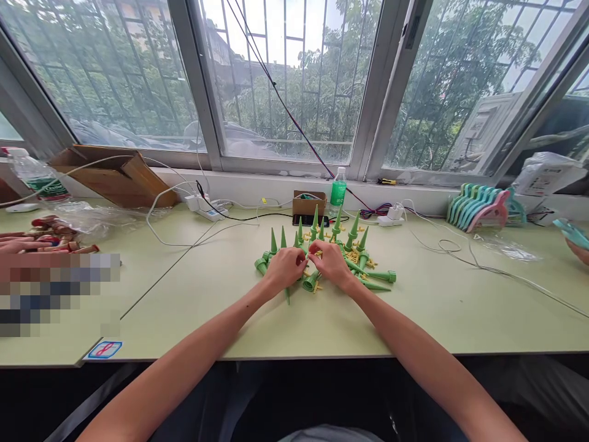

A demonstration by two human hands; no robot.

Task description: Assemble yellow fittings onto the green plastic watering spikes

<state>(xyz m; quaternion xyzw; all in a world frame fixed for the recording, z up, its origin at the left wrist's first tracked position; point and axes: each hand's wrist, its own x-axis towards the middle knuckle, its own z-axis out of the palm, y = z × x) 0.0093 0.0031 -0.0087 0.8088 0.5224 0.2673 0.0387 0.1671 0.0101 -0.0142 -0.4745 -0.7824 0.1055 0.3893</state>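
Observation:
Both hands meet over a pile of green plastic spikes (353,233) and small yellow pieces (353,255) at the middle of the table. My left hand (287,265) is closed, thumb and fingertips pinched together. Facing it, almost touching, my right hand (329,260) is closed in a pinch too. Whatever lies between the fingertips is too small to make out. Several spikes stand upright behind the hands; others lie flat, with one hollow green cap (310,282) just below the fingers.
Behind the pile are a small cardboard box (309,204), a phone (310,220) and a green-labelled bottle (338,189). White cables (478,265) and pastel hangers (478,209) lie right. Another person's hand (21,245) touches reddish pieces at left; a further hand (578,250) shows at the right edge.

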